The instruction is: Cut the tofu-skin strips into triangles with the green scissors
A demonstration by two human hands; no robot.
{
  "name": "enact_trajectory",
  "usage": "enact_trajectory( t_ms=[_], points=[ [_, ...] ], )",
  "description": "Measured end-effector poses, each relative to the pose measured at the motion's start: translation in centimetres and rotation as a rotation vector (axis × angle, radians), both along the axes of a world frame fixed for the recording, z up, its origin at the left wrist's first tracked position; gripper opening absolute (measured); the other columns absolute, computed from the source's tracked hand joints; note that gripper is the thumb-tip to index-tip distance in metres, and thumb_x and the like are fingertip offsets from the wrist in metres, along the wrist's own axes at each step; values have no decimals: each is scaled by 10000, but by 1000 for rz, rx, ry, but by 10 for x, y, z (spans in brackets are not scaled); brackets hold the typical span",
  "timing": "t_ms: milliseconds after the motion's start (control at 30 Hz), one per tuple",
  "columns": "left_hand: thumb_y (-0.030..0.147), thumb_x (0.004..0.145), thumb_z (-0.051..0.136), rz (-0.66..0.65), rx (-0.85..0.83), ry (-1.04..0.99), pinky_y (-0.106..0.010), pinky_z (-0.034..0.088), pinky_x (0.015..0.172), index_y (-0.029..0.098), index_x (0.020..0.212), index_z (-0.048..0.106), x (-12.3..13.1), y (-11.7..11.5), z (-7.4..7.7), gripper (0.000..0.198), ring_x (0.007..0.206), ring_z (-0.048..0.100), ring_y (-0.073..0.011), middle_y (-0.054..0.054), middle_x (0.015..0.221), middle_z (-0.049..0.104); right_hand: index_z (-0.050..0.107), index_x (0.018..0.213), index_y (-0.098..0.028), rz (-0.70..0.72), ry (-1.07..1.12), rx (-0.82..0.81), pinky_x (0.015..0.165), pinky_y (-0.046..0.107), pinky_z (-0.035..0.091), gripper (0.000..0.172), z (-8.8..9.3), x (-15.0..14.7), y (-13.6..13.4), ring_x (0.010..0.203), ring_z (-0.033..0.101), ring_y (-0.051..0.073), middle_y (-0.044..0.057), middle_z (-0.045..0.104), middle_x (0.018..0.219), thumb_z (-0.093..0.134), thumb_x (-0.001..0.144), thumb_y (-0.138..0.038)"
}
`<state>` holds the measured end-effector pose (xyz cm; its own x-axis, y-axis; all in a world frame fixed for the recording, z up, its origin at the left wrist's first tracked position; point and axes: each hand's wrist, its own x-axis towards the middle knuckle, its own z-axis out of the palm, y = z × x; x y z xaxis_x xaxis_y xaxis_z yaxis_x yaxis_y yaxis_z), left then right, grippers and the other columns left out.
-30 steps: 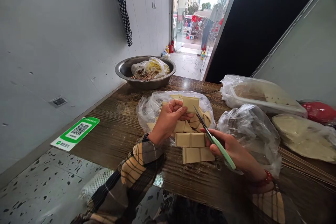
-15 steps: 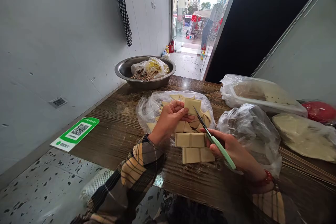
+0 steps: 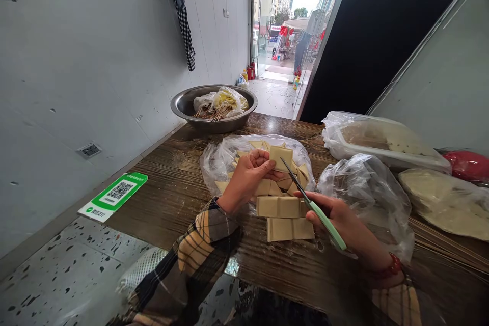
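Observation:
My left hand (image 3: pixel 250 175) pinches a pale tan folded square that looks like bean curd sheet (image 3: pixel 280 159), held upright by its left edge. My right hand (image 3: pixel 336 219) is wrapped round scissors (image 3: pixel 323 218) with light green handles. Their dark blades look nearly closed and lie diagonally across the front of the square; whether they bite into it I cannot tell. Just below the hands, several folded rectangular pieces (image 3: pixel 290 229) rest on the wooden table (image 3: pixel 175 188). Behind the held square, cut triangular pieces (image 3: pixel 301 175) lie on a clear plastic bag (image 3: pixel 214 163).
At the back left stands a metal basin (image 3: pixel 181 109) with skewers and plastic bags. A crumpled clear bag (image 3: pixel 362 188), a bagged white tray (image 3: pixel 385 137), a bagged pale stack (image 3: pixel 443 201) and bare skewers (image 3: pixel 446 244) are on the right. A green QR-code card (image 3: pixel 114 196) lies at the left edge.
The whole view has shifted slightly, so things appear a little lower and further right. Both hands keep the same hold, and the scissors have barely moved against the square.

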<state>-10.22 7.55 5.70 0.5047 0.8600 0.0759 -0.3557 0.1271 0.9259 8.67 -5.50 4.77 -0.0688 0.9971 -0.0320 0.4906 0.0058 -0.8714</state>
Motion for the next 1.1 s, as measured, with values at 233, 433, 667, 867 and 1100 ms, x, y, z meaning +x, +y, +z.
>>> enact_trajectory(
  t_ms=[233,433,667,867,1100],
  points=[
    [352,686,810,-26,15,-10,-255,585,592,146,876,520,-1,0,-2,403,599,715,-174,3,679,688,631,1274,-79,-35,-19,4,859,402,514,602,-2,-1,1,1018,652,311,143,715,1163,646,794,-442],
    [378,716,788,-92,61,73,-225,571,574,143,858,529,-1,-1,-2,378,594,708,-154,-14,693,699,592,1307,-59,-16,-29,-16,888,416,500,654,3,-2,1,1027,641,311,157,698,1185,619,798,-468],
    [378,720,783,-184,91,97,-219,560,565,145,870,531,-3,-1,-1,374,580,696,-142,-13,697,695,585,1303,-13,-14,-70,-4,806,396,518,683,3,-3,1,889,659,284,148,734,1025,612,793,-467],
    [368,729,771,-180,102,98,-222,558,562,138,858,538,-3,1,-3,352,577,692,-139,-16,715,687,664,1237,-94,-47,-45,56,859,371,520,545,0,-1,0,975,666,276,125,732,1128,646,808,-430],
    [444,729,748,-101,67,103,-232,563,567,154,833,551,-2,-4,2,366,620,690,-146,6,727,649,699,1204,-134,-99,-99,76,792,369,553,501,-4,0,2,868,690,263,82,766,997,679,789,-414]
  ],
)
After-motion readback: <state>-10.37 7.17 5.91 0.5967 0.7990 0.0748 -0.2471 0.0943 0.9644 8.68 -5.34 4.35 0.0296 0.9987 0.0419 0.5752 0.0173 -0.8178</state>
